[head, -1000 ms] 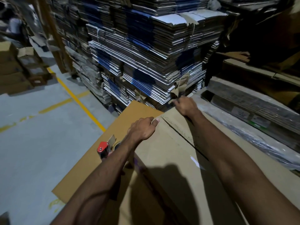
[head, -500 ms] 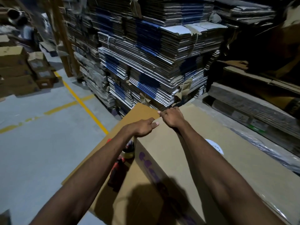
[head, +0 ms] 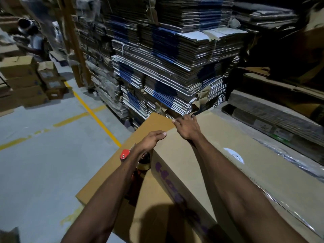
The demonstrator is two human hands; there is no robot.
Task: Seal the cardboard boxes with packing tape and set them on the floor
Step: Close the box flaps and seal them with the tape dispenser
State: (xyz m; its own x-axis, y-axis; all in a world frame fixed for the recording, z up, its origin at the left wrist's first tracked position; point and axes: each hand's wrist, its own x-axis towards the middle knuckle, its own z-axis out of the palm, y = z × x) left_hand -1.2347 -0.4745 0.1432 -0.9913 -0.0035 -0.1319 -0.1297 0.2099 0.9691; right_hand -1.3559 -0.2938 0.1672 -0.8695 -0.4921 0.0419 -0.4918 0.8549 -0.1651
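Note:
A large brown cardboard box (head: 206,160) with purple lettering on its left side stands in front of me, a white round sticker on its top. My left hand (head: 152,139) grips the top left edge near the far corner, fingers curled down the side. At that far corner my right hand (head: 188,127) holds the far edge with its fingertips curled over it. Under my left forearm lies a tape dispenser (head: 124,153) with a red part and a roll of brown tape, resting on a flat cardboard sheet (head: 105,178).
Tall stacks of flattened cartons (head: 168,67) rise just behind the box. Plastic-wrapped flat packs (head: 273,120) lie to the right. Grey floor with a yellow line (head: 94,116) spreads to the left, where made-up boxes (head: 22,79) and a person (head: 35,42) are.
My right hand slid left along the far edge toward the left hand and now sits at the corner. The seam seen on the box top earlier is out of sight.

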